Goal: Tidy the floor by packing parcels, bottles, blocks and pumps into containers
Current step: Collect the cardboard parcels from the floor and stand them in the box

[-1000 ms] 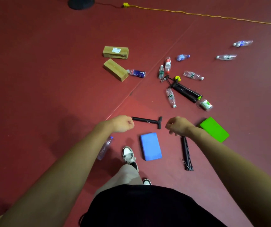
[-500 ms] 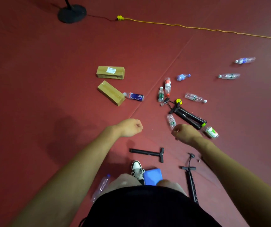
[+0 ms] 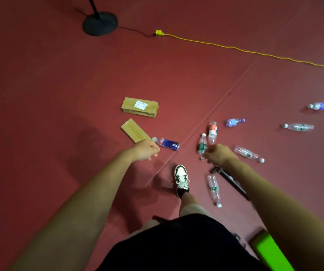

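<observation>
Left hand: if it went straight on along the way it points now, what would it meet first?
Probably the blue-labelled bottle lying just past the left hand; its cap end sits beside the knuckles. How high the hand is above it is unclear.

- Dark red floor (image 3: 39, 94), matte, crossed by a thin diagonal seam (image 3: 225, 96).
- Round black stand base (image 3: 99, 23) at the far edge, its pole (image 3: 93, 4) rising.
- A black cable (image 3: 135, 30) meets a yellow connector (image 3: 158, 33).
- A yellow cord (image 3: 235, 48) trails off to the right.
- Light is brightest mid-floor.
</observation>
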The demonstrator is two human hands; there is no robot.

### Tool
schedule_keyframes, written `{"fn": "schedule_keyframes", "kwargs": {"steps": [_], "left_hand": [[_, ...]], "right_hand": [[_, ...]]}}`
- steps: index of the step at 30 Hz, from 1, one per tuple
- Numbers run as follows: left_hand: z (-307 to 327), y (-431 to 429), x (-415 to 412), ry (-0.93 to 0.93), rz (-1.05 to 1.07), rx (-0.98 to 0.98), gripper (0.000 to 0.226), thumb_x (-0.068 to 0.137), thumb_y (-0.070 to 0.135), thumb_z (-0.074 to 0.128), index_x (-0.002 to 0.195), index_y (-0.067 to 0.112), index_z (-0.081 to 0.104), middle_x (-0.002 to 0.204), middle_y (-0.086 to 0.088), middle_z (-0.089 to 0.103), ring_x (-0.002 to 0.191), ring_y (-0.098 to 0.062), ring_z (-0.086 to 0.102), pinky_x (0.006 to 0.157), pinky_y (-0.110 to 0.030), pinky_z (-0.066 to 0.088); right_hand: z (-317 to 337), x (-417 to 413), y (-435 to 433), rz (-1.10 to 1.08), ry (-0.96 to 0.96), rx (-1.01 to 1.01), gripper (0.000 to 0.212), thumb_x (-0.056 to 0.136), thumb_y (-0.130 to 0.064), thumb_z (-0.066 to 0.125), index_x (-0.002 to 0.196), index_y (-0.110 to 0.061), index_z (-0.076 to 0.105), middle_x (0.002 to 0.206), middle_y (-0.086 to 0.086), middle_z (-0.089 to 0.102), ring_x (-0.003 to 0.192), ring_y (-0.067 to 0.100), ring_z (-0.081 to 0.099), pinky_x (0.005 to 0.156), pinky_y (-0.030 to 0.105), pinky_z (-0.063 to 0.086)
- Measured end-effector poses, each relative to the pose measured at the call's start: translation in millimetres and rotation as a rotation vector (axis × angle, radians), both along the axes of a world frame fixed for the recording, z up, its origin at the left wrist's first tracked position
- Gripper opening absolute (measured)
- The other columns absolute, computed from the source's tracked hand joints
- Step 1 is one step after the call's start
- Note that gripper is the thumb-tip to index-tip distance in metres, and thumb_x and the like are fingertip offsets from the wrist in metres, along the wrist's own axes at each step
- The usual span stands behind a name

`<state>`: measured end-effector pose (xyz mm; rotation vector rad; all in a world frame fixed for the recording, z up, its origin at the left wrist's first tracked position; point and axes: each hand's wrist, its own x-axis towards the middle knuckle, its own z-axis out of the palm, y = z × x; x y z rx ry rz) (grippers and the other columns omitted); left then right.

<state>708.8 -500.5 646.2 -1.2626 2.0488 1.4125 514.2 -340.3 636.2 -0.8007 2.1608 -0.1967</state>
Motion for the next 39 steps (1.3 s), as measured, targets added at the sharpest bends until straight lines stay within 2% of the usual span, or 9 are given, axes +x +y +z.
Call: {"fn": "schedule_keyframes", "kwargs": {"steps": [2, 7, 13, 18, 23, 29, 34, 37, 39], "left_hand": [[-4, -34, -26, 0.022, 0.067, -0.025, 0.019, 0.096, 0.013, 0.043, 0.107, 0.010, 0.059, 0.086, -0.002, 0.058, 0.065, -0.011, 0.051, 0.046, -0.009, 0.041], [-25, -113, -71, -0.025, 0.099, -0.113, 0.017, 0.094, 0.014, 0.049, 0.101, 0.010, 0.063, 0.090, 0.000, 0.058, 0.085, -0.014, 0.054, 0.078, -0.027, 0.045], [-43, -184, -91, -0.131, 0.015, -0.160, 0.024, 0.095, 0.018, 0.046, 0.111, 0.011, 0.063, 0.102, 0.002, 0.059, 0.094, -0.014, 0.053, 0.073, -0.017, 0.034], [-84, -241, -90, -0.255, -0.111, -0.155, 0.027, 0.094, 0.024, 0.044, 0.113, 0.015, 0.061, 0.120, -0.007, 0.061, 0.110, -0.024, 0.056, 0.092, -0.031, 0.044], [-151, -309, -85, -0.275, -0.203, -0.142, 0.026, 0.093, 0.025, 0.043, 0.110, 0.015, 0.061, 0.121, -0.006, 0.060, 0.111, -0.024, 0.055, 0.095, -0.034, 0.045], [-278, -377, -74, -0.398, -0.247, -0.188, 0.032, 0.094, 0.029, 0.040, 0.120, 0.019, 0.057, 0.129, -0.005, 0.056, 0.118, -0.025, 0.052, 0.096, -0.035, 0.042], [-406, -404, -72, -0.381, -0.071, -0.269, 0.040, 0.093, 0.030, 0.043, 0.130, 0.017, 0.048, 0.141, -0.005, 0.043, 0.128, -0.026, 0.045, 0.100, -0.037, 0.038], [-485, -405, -72, -0.340, 0.262, -0.182, 0.039, 0.089, 0.031, 0.044, 0.122, 0.014, 0.054, 0.133, -0.007, 0.051, 0.121, -0.029, 0.049, 0.099, -0.039, 0.043], [-530, -404, -72, -0.335, 0.494, -0.080, 0.048, 0.089, 0.037, 0.045, 0.133, 0.019, 0.046, 0.138, -0.009, 0.048, 0.125, -0.032, 0.046, 0.102, -0.041, 0.040]], "right_hand": [[-6, -29, -41, 0.080, 0.014, 0.032, 0.027, 0.089, -0.023, 0.050, 0.102, -0.008, 0.068, 0.096, 0.010, 0.069, 0.093, 0.029, 0.064, 0.087, 0.034, 0.051], [-21, -81, -137, 0.227, 0.059, 0.078, 0.030, 0.090, -0.025, 0.050, 0.110, -0.010, 0.066, 0.115, 0.015, 0.065, 0.103, 0.031, 0.062, 0.088, 0.034, 0.050], [-35, -106, -233, 0.334, 0.121, 0.089, 0.029, 0.087, -0.031, 0.054, 0.110, -0.017, 0.066, 0.118, 0.011, 0.064, 0.107, 0.030, 0.060, 0.088, 0.032, 0.048], [-64, -113, -306, 0.451, 0.153, 0.159, 0.034, 0.087, -0.032, 0.053, 0.116, -0.018, 0.063, 0.124, 0.011, 0.061, 0.111, 0.031, 0.058, 0.092, 0.035, 0.047], [-126, -113, -374, 0.494, 0.228, 0.225, 0.035, 0.089, -0.031, 0.051, 0.119, -0.017, 0.061, 0.126, 0.011, 0.059, 0.114, 0.030, 0.057, 0.091, 0.035, 0.046], [-251, -105, -457, 0.610, 0.323, 0.247, 0.034, 0.089, -0.026, 0.049, 0.119, -0.016, 0.060, 0.124, 0.010, 0.059, 0.111, 0.029, 0.059, 0.087, 0.034, 0.047], [-382, -93, -505, 0.671, 0.402, 0.188, 0.035, 0.091, -0.028, 0.050, 0.123, -0.015, 0.056, 0.124, 0.009, 0.059, 0.115, 0.029, 0.055, 0.087, 0.035, 0.046], [-459, -90, -520, 0.703, 0.424, 0.121, 0.044, 0.089, -0.033, 0.054, 0.130, -0.015, 0.049, 0.128, 0.009, 0.053, 0.122, 0.029, 0.045, 0.089, 0.039, 0.044], [-503, -90, -530, 0.702, 0.436, 0.087, 0.052, 0.088, -0.036, 0.057, 0.134, -0.016, 0.044, 0.132, 0.009, 0.048, 0.124, 0.029, 0.042, 0.093, 0.040, 0.042]]}}
